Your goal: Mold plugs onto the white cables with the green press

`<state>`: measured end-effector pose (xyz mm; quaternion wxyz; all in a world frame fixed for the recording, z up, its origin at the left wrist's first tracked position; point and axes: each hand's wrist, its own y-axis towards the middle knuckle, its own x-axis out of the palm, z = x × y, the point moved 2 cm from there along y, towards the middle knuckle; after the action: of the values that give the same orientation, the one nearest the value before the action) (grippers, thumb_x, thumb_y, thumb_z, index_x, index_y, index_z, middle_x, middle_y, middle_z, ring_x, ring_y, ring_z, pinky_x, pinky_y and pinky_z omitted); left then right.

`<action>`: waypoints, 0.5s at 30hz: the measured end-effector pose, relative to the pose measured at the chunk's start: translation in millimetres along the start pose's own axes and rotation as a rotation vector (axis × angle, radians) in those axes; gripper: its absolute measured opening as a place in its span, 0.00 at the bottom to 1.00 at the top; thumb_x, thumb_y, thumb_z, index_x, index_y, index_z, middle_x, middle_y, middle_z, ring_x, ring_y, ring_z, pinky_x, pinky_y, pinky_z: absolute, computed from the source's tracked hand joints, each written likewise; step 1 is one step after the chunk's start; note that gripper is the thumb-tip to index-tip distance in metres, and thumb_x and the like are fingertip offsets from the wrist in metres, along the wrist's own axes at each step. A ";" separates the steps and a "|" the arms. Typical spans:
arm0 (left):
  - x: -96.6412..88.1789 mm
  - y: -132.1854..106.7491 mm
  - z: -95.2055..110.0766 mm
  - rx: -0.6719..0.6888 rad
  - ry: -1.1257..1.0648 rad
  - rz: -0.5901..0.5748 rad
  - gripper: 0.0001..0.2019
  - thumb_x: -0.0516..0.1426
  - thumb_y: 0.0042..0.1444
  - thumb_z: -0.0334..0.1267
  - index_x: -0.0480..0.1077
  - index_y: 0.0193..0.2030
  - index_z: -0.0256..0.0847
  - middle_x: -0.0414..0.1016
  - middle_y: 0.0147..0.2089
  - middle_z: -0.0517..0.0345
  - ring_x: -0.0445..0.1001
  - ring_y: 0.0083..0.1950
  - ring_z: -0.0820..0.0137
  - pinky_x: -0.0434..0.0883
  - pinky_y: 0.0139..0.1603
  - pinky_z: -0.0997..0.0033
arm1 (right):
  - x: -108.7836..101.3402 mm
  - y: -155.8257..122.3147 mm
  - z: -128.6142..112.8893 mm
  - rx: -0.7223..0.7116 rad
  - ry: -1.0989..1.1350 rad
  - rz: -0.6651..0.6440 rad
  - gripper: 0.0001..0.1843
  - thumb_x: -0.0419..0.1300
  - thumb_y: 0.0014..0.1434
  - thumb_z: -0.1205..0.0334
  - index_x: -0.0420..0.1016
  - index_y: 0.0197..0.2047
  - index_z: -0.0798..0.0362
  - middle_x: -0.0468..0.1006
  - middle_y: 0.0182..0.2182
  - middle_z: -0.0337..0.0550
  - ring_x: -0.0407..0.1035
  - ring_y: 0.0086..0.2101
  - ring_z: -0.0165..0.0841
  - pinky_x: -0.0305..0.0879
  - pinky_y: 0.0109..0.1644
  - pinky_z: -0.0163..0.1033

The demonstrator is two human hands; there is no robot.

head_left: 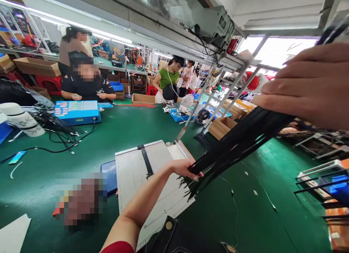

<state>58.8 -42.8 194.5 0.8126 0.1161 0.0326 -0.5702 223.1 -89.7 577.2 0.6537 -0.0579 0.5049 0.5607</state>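
Note:
A thick bundle of black cables (231,143) slants across the view from lower middle to upper right. Its lower end, with loose ragged tips, is gripped by my left hand (187,168) above a white paper cutter board (160,194). Close to the camera, my right hand (311,85) is wrapped over the upper part of the bundle, fingers together. The far end of the bundle passes behind that hand and is blurred at the top right corner. A black strip (145,160) lies across the board's upper part.
A blue device (77,111) and a pile of black cables (51,118) are at the left of the green table (131,125), by a white flask (21,118). A cardboard box (222,127) stands beyond the metal frame (191,118). Several people sit or stand across the table.

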 end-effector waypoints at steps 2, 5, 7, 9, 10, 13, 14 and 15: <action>-8.3 -15.1 -7.4 -0.087 -0.017 -0.149 0.36 0.72 0.35 0.60 0.79 0.46 0.36 0.82 0.41 0.56 0.78 0.47 0.59 0.72 0.55 0.65 | -1.3 -9.9 14.2 -0.063 -0.122 0.031 0.41 0.23 0.65 0.34 0.78 0.32 0.30 0.82 0.38 0.11 0.68 0.58 0.25 0.54 0.66 0.39; -29.5 -31.5 5.6 -0.068 -0.118 -0.270 0.44 0.74 0.32 0.56 0.74 0.56 0.33 0.78 0.55 0.49 0.72 0.62 0.52 0.66 0.65 0.60 | -8.5 -13.9 18.8 -0.116 -0.099 -0.069 0.38 0.29 0.62 0.29 0.78 0.30 0.29 0.82 0.39 0.10 0.70 0.56 0.25 0.56 0.66 0.41; -41.1 -27.5 25.2 0.042 -0.223 -0.230 0.52 0.75 0.32 0.52 0.67 0.65 0.31 0.69 0.66 0.44 0.60 0.71 0.51 0.56 0.70 0.61 | -10.2 -13.7 15.6 -0.124 -0.078 -0.252 0.34 0.34 0.64 0.29 0.79 0.34 0.29 0.80 0.48 0.09 0.67 0.60 0.32 0.55 0.68 0.43; -41.4 -12.1 40.7 0.082 -0.340 -0.266 0.55 0.76 0.30 0.51 0.65 0.66 0.28 0.66 0.67 0.39 0.57 0.73 0.47 0.55 0.70 0.59 | -7.2 -16.1 16.1 -0.095 -0.062 -0.358 0.30 0.37 0.68 0.34 0.80 0.41 0.29 0.77 0.54 0.13 0.63 0.64 0.38 0.52 0.72 0.46; -36.8 -2.1 43.9 0.059 -0.395 -0.327 0.54 0.76 0.29 0.51 0.67 0.64 0.27 0.68 0.66 0.37 0.60 0.71 0.45 0.58 0.69 0.57 | -3.5 -19.1 19.3 -0.068 -0.048 -0.373 0.29 0.37 0.69 0.36 0.79 0.44 0.30 0.78 0.54 0.16 0.61 0.65 0.39 0.50 0.73 0.47; -13.2 24.5 32.0 -0.046 -0.537 -0.561 0.50 0.75 0.28 0.53 0.71 0.59 0.27 0.72 0.61 0.35 0.71 0.62 0.40 0.70 0.60 0.50 | 17.7 -37.8 41.1 0.048 0.058 -0.448 0.30 0.38 0.68 0.33 0.79 0.49 0.33 0.81 0.48 0.33 0.55 0.68 0.35 0.38 0.75 0.44; -5.3 30.3 22.1 -0.061 -0.575 -0.609 0.50 0.75 0.29 0.54 0.71 0.59 0.27 0.72 0.60 0.34 0.74 0.59 0.39 0.72 0.57 0.48 | 27.5 -47.1 51.5 0.122 0.111 -0.483 0.32 0.39 0.66 0.31 0.79 0.49 0.34 0.81 0.47 0.38 0.54 0.68 0.33 0.34 0.75 0.43; 1.3 34.7 10.5 -0.063 -0.608 -0.626 0.49 0.74 0.31 0.54 0.71 0.59 0.28 0.73 0.60 0.34 0.75 0.57 0.40 0.73 0.56 0.46 | 38.0 -57.6 63.6 0.255 0.164 -0.496 0.34 0.41 0.63 0.27 0.80 0.47 0.36 0.80 0.47 0.42 0.54 0.68 0.32 0.33 0.74 0.41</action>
<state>90.8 -35.2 209.7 0.5761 -0.0975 -0.1573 -0.7961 301.2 -44.2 552.2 0.7297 -0.1422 0.5930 0.3093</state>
